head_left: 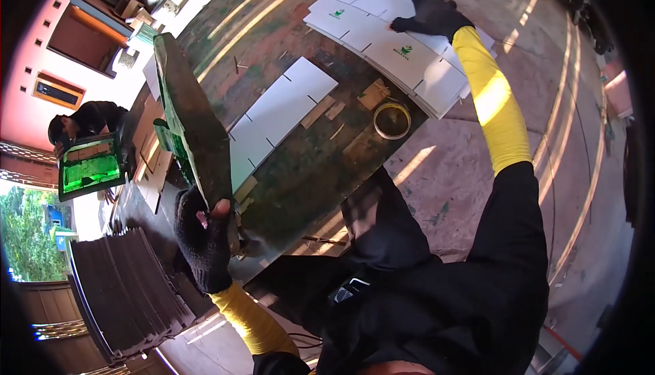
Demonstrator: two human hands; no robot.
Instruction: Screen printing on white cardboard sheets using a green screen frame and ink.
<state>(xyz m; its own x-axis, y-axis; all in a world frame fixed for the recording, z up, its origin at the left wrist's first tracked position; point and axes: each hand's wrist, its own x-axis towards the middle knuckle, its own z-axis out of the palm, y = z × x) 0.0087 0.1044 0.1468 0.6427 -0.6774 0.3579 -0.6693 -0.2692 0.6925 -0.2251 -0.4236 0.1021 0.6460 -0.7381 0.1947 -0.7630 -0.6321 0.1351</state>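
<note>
My left hand (201,238), in a black glove with the thumb tip bare, grips the near end of a screen-printing frame (207,129). The frame is tilted up on edge, with green ink stains on its left side. Against that side is a green-smeared piece (166,135), mostly hidden. Just right of the frame, a white card blank (283,110) with short slits lies flat on the dark table (300,170). My right hand (437,17), black-gloved with fingers spread, rests on overlapping white card blanks (382,48) bearing small green prints at the table's far right.
A tape roll (392,105) and cardboard scraps (374,94) lie near the table's right edge. At the left, a person in dark clothes (99,117) bends beside another green-inked screen frame (89,170). A dark ribbed stack (129,290) stands at lower left.
</note>
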